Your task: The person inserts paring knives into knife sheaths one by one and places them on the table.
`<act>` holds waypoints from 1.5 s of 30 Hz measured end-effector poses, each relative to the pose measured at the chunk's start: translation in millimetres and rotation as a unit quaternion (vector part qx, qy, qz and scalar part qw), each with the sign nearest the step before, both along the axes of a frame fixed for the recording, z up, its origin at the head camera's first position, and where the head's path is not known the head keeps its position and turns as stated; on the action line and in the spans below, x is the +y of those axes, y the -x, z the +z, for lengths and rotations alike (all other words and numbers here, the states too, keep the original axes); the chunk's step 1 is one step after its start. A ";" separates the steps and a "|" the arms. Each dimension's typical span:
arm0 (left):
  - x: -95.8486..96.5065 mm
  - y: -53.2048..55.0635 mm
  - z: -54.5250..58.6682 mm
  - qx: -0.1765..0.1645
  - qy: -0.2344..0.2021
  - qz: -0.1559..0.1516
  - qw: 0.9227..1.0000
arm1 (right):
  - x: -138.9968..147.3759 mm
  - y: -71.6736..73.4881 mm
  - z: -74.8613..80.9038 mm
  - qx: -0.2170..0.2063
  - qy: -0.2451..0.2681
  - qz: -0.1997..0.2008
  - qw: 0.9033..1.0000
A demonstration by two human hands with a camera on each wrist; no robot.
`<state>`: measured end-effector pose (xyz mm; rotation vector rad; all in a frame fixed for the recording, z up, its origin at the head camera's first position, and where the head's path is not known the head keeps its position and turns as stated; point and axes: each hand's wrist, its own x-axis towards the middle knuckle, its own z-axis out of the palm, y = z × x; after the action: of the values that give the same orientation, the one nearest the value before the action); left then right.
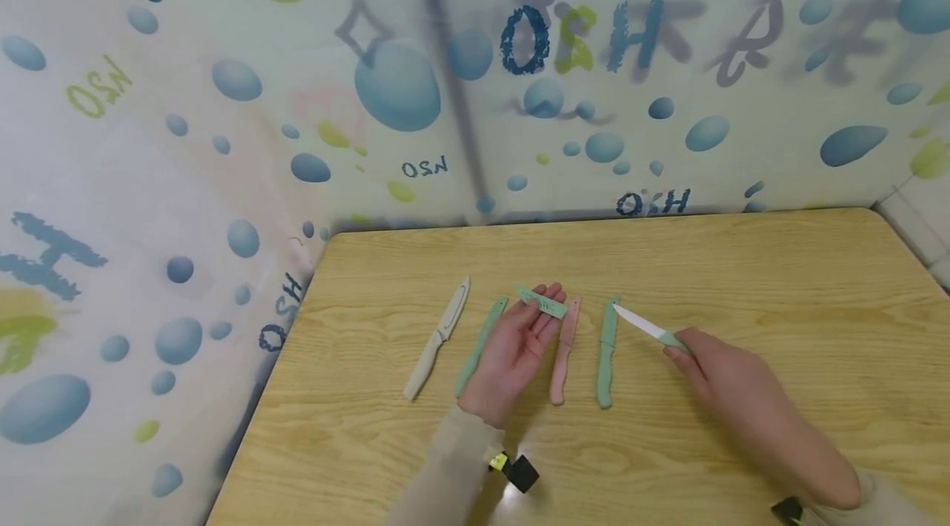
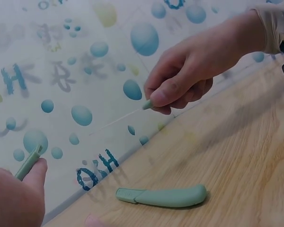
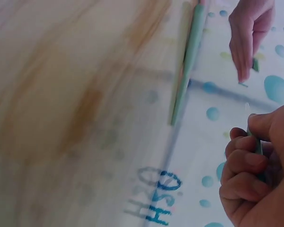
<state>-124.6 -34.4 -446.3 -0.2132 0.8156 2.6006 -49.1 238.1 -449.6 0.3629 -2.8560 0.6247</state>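
My left hand (image 1: 512,353) is palm up and holds a small green knife sheath (image 1: 547,305) between thumb and fingers. The sheath has marks on its face and also shows in the left wrist view as a green strip (image 2: 30,161). My right hand (image 1: 731,378) grips a paring knife by its green handle (image 1: 674,342). Its bare white blade (image 1: 640,321) points left toward the sheath, with a gap between them. In the right wrist view, the fingers (image 3: 246,163) of the right hand curl round the handle.
Several sheathed knives lie on the wooden table (image 1: 326,452): a cream knife (image 1: 438,340) at left, a green knife (image 1: 475,353) partly behind the left hand, a pink knife (image 1: 564,357), and another green knife (image 1: 606,361) beneath the blade tip. A patterned curtain (image 1: 482,138) stands behind.
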 end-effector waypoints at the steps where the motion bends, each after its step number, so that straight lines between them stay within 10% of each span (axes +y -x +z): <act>1: 0.6 -0.6 0.0 0.000 -0.002 0.001 1.000 | -2.8 -0.4 1.3 -0.008 0.000 0.003 1.000; 45: 21.2 -10.1 -2.5 0.027 0.088 0.073 0.993 | -42.8 3.7 -1.3 0.101 0.024 0.058 0.993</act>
<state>-114.5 -13.1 -448.7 -0.2623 1.0872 2.6809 -52.8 195.3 -450.9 0.5555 -2.6379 0.6373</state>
